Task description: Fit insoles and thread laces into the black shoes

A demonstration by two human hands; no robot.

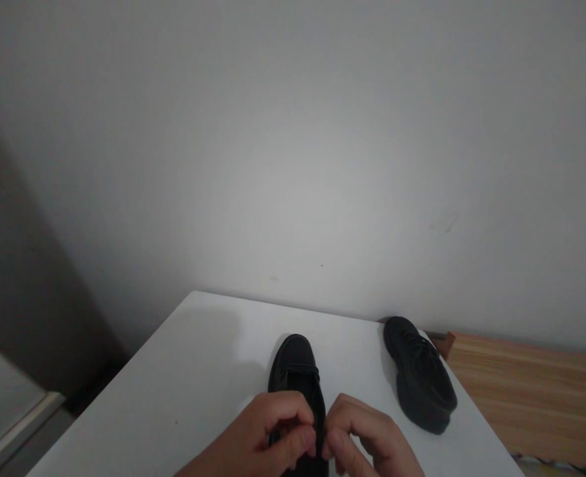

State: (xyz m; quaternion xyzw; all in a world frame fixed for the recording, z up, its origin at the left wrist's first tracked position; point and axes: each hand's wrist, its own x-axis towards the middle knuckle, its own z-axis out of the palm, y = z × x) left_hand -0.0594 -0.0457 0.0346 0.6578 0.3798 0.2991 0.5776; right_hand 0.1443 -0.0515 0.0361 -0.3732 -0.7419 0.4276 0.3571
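Observation:
A black shoe (295, 351) lies on the white table (188, 391) with its toe pointing toward the wall. Both hands are over its rear part and cover much of it. My left hand (268, 430) is pinched, thumb against fingertips, at the shoe's left side. Close beside it, my right hand (367, 434) has its thumb and fingers drawn together at the right edge of the shoe. What the fingertips hold, if anything, is too small or dark to make out. A second black shoe (422, 384), with laces, rests farther right.
A pale grey wall (293, 165) stands behind the table's far edge. The second shoe is near the table's right edge. Beyond that edge is a wood-grain surface (531, 391). At the lower left, a pale ledge (19, 430) is partly in view.

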